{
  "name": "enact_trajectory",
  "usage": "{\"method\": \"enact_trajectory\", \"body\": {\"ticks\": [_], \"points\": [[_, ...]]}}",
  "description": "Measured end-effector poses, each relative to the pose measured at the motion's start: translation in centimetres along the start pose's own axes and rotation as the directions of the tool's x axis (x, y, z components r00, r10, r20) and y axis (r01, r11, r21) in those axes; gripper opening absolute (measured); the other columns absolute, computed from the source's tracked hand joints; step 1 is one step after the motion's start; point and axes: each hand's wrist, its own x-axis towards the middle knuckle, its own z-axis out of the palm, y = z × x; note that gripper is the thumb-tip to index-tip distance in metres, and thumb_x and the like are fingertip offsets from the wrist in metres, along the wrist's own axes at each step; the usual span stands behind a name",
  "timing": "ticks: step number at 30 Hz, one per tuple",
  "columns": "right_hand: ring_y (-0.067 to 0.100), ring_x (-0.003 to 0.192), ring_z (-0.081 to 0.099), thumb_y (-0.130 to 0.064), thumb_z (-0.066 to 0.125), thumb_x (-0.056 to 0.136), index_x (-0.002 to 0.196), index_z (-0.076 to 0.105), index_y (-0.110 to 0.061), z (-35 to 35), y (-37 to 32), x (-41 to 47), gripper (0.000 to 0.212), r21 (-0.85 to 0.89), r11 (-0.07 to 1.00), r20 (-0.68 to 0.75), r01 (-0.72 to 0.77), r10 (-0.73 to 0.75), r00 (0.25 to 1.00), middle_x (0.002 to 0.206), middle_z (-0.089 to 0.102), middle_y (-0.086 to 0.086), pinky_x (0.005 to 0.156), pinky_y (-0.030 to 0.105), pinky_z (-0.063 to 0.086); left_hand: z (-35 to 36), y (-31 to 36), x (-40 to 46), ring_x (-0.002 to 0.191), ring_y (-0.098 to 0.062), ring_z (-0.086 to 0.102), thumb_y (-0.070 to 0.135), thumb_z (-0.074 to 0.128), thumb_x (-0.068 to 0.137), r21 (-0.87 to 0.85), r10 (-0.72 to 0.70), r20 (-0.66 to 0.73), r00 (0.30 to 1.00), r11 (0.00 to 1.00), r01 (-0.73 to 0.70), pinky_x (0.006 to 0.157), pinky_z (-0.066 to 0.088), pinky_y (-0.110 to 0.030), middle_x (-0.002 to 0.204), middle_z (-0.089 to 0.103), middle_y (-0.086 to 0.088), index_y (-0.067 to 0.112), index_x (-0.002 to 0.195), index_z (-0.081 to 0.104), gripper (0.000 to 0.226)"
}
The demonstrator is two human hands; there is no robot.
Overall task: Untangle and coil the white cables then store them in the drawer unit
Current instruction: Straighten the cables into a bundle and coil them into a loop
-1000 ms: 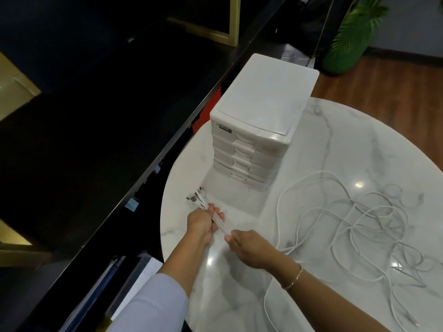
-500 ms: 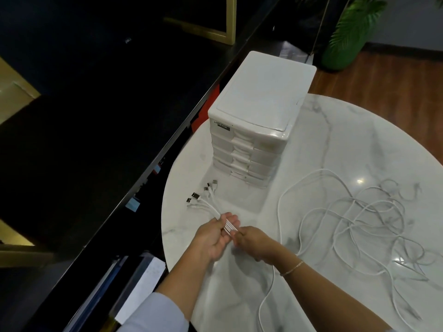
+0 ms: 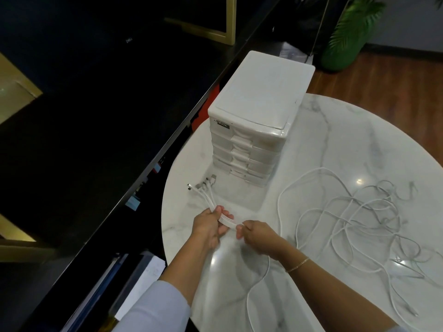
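Note:
Several white cables lie in a loose tangle on the right half of the round marble table. Their plug ends fan out on the table in front of the white drawer unit, whose drawers are all closed. My left hand grips the bunched cables just behind those plugs. My right hand pinches the same bundle a short way along, close beside the left. From there the cables run under my right wrist and out to the tangle.
A black counter edge runs diagonally along the table's left side. Papers and folders sit low at the left beside the table. A green potted plant stands on the wooden floor beyond the drawer unit.
My left hand has slid back along the bundle away from the plugs, so more cable end now lies fanned on the table. Both hands stay close together on the bundle.

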Motion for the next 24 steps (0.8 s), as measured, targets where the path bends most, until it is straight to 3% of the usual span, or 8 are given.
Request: {"method": "enact_trajectory", "body": {"ticks": [4,7,9,11,15,17,21,24], "points": [[0.03,0.097,0.057,-0.026,0.032,0.101,0.098,0.065,-0.008,0.7,0.4,0.4,0.037,-0.121,0.992,-0.092,-0.035,0.024,0.995,0.098,0.061,0.014,0.08,0.029,0.038,-0.3,-0.4,0.3,0.065,-0.023,0.059,0.006,0.043,0.099,-0.077,-0.053,-0.039,0.998,0.996,0.05,0.045,0.056,-0.029,0.073,0.055,-0.012,0.0,0.08,0.052,0.022],[0.02,0.091,0.059,-0.023,0.031,0.101,0.101,0.06,-0.012,1.4,0.4,-0.7,0.031,-0.218,0.974,0.001,0.061,-0.062,0.998,0.097,0.059,0.01,0.08,0.028,0.041,0.0,0.0,0.8,0.063,-0.022,0.06,0.005,0.044,0.098,-0.082,-0.058,-0.052,0.997,0.995,0.054,0.067,0.059,-0.034,0.075,0.055,-0.012,-0.001,0.079,0.052,0.022],[0.004,0.064,0.057,-0.016,0.037,0.099,0.09,0.057,-0.015,0.7,0.7,-1.5,0.022,0.018,0.997,0.129,0.078,-0.08,0.988,0.087,0.063,0.004,0.065,0.018,0.042,0.2,0.1,0.9,0.058,-0.02,0.061,0.005,0.044,0.098,-0.06,-0.061,-0.059,0.996,0.997,0.058,0.073,0.057,-0.036,0.075,0.055,-0.012,-0.001,0.079,0.053,0.022],[0.005,0.055,0.058,-0.011,0.043,0.097,0.09,0.06,-0.007,-0.8,1.5,-1.9,0.019,0.21,0.977,0.27,0.017,-0.074,0.96,0.082,0.066,0.004,0.059,0.018,0.047,0.4,0.0,0.7,0.062,-0.021,0.058,0.004,0.044,0.098,-0.057,-0.057,-0.058,0.997,0.997,0.054,0.075,0.056,-0.035,0.074,0.054,-0.012,-0.001,0.078,0.052,0.023],[0.019,0.056,0.062,-0.008,0.047,0.095,0.08,0.065,-0.007,-2.6,3.6,-1.1,0.023,0.267,0.963,0.182,-0.038,-0.011,0.983,0.084,0.07,0.014,0.054,0.025,0.051,0.6,-0.2,0.3,0.063,-0.021,0.054,0.004,0.043,0.098,-0.08,-0.053,-0.049,0.997,0.996,0.049,0.044,0.054,-0.025,0.07,0.052,-0.01,-0.001,0.075,0.052,0.025],[0.021,0.056,0.062,-0.011,0.054,0.091,0.074,0.069,-0.01,-2.3,4.4,-0.9,0.023,0.275,0.96,0.062,-0.057,0.041,0.997,0.073,0.071,0.009,0.054,0.025,0.05,0.7,-0.8,-0.2,0.062,-0.02,0.055,0.004,0.042,0.099,-0.062,-0.054,-0.05,0.997,0.997,0.051,0.042,0.052,-0.024,0.07,0.052,-0.011,0.0,0.074,0.051,0.026],[-0.005,0.05,0.056,-0.028,0.06,0.088,0.069,0.07,-0.019,-1.2,3.7,-1.4,0.023,-0.021,1.0,-0.062,0.011,-0.012,0.998,0.053,0.061,-0.013,0.062,0.005,0.04,0.4,-0.4,-0.1,0.049,-0.019,0.059,0.003,0.044,0.098,-0.137,-0.039,-0.087,0.995,0.99,0.027,0.041,0.053,-0.024,0.07,0.052,-0.011,0.0,0.075,0.051,0.024],[-0.005,0.06,0.059,-0.031,0.049,0.095,0.074,0.066,-0.018,-0.2,2.4,-2.3,0.03,-0.202,0.974,0.04,0.103,-0.097,0.994,0.072,0.066,-0.004,0.066,0.01,0.039,0.4,0.4,0.3,0.055,-0.02,0.055,0.003,0.043,0.099,-0.177,-0.037,-0.124,0.992,0.984,0.015,0.04,0.052,-0.025,0.07,0.05,-0.011,0.0,0.075,0.049,0.025]]}}
